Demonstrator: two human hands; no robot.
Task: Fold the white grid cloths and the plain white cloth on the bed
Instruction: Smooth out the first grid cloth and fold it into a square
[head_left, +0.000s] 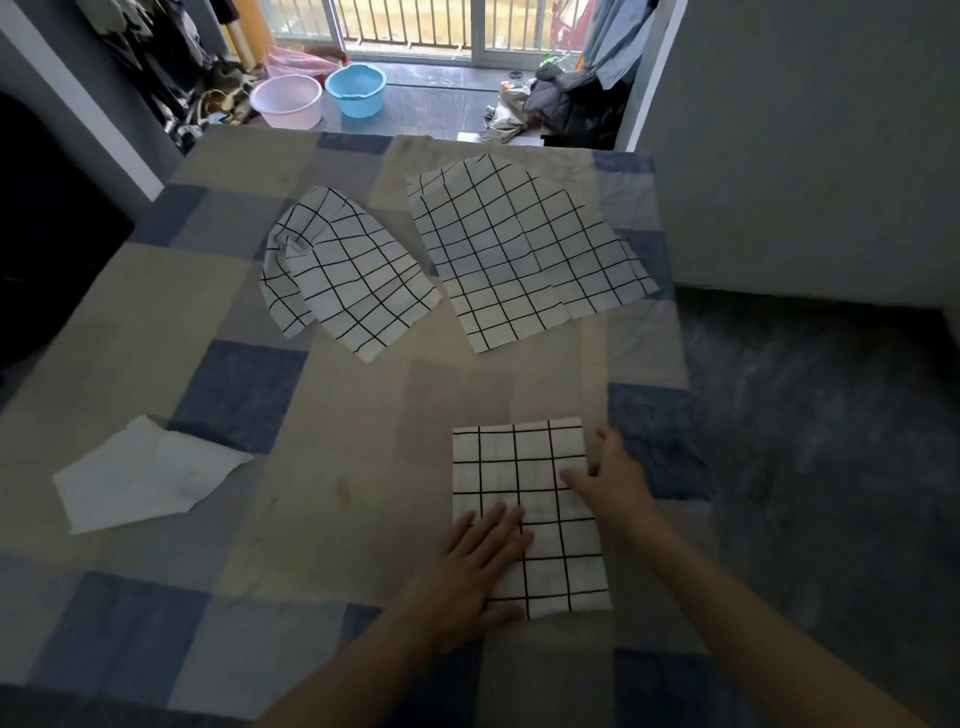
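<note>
A folded white grid cloth lies as a neat rectangle near the bed's front right. My left hand rests flat on its lower left part, fingers spread. My right hand lies flat on its right edge, fingers apart. Two more white grid cloths lie unfolded farther back: a crumpled one at centre left and a wider, flatter one at centre right. A plain white cloth lies rumpled at the front left of the bed.
The bed has a blue, grey and beige patchwork cover; its right edge drops to a dark floor. Beyond the far edge stand a pink basin, a blue basin and piled clothes.
</note>
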